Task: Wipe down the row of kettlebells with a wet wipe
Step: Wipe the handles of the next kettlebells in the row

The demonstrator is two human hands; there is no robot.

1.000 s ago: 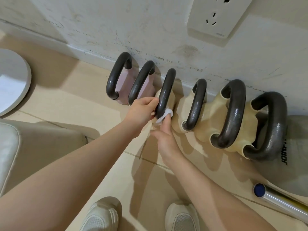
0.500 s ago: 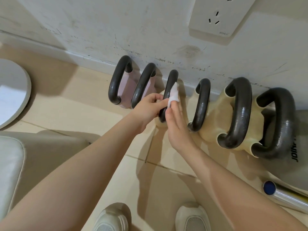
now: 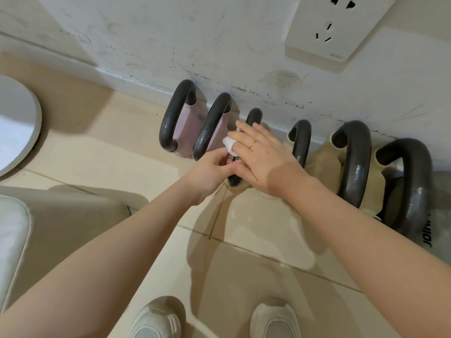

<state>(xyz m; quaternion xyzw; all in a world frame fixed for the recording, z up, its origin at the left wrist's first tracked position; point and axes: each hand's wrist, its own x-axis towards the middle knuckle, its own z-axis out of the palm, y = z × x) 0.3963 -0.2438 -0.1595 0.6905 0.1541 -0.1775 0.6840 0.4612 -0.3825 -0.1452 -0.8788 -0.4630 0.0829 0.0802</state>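
Several kettlebells stand in a row against the wall: two pink ones [image 3: 188,128] at the left, cream ones [image 3: 324,162] in the middle, a grey one [image 3: 412,186] at the right. My left hand [image 3: 210,169] grips the lower end of the third kettlebell's dark handle [image 3: 253,117]. My right hand [image 3: 266,157] lies palm down across that handle, its fingers curled over a small white wet wipe [image 3: 229,143] held against the handle's left side. The third kettlebell's cream body is mostly hidden under my hands.
A white wall socket [image 3: 336,28] sits above the row. A round white base [image 3: 17,123] lies on the tiled floor at the far left, with a pale cushion [image 3: 29,228] below it. My two light shoes [image 3: 156,320] stand close in front of the row.
My right hand carried the wipe from the handle's lower right side up along it, then turned palm down over to its left side. My left hand kept its grip.
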